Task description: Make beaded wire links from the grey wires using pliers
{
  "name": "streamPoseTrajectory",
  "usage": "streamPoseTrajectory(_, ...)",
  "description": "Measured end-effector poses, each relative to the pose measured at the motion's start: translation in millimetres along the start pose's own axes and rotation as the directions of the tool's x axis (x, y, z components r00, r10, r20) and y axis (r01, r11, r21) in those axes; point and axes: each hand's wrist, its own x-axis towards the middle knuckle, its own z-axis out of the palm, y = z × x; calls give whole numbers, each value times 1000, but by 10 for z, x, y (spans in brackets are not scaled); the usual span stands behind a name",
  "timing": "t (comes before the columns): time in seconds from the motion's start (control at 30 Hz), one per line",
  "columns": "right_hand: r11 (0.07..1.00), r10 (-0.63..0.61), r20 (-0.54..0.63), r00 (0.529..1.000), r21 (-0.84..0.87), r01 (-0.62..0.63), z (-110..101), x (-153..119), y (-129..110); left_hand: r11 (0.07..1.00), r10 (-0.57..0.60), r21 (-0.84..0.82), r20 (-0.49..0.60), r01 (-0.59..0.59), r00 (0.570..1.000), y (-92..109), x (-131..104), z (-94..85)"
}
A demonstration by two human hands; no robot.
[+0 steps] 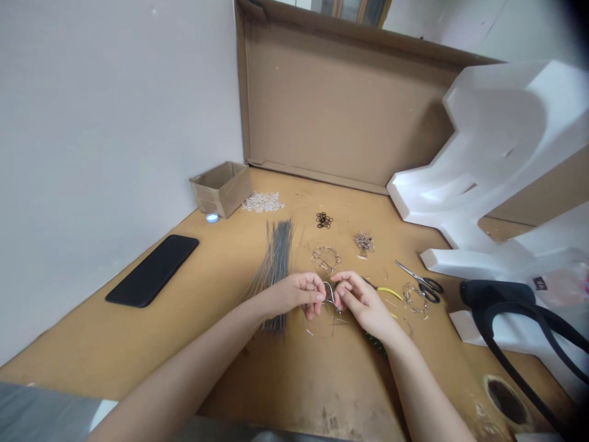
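Note:
Near the middle of the table, my left hand [301,294] is closed on the left side of a small bent wire piece [329,291]. My right hand [361,302] pinches the same piece from the right. A bundle of thin grey wires [278,258] lies behind and under my left hand. Just beyond my hands rests a ring of linked wire [326,259]. Pliers with yellow handles [389,291] are partly hidden by my right hand. To their right are a second wire ring [415,301] and black-handled scissors [429,287].
A small cardboard box [223,189] stands by clear rings [264,201] at the back left. A black phone-like slab [153,271] lies left. Black rings [324,220] and a small metal pile [364,241] lie beyond my hands. White foam [497,135] and a black strap [490,344] are right.

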Motion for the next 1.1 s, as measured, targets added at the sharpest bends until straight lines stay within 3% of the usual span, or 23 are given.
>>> streamPoseTrajectory(0.27, 995, 19, -34, 999, 101, -15, -43, 8, 6, 999, -34, 31, -31, 35, 999, 6, 6, 43)
streamPoseTrajectory(0.57, 1000, 12, -51, 999, 13, -12, -5, -12, 0, 999, 15, -36, -26, -16, 1000, -36, 20, 28)
streamPoseTrajectory(0.7, 998, 12, -23, 1000, 60, -11, -4, -15, -21, 1000, 14, 1, -40, -14, 999, -22, 21, 45)
streamPoseTrajectory(1.1, 991, 65, -81, 995, 124, -55, -37, 4, -48, 992, -38, 120, -68, 46, 997, -22, 8, 52)
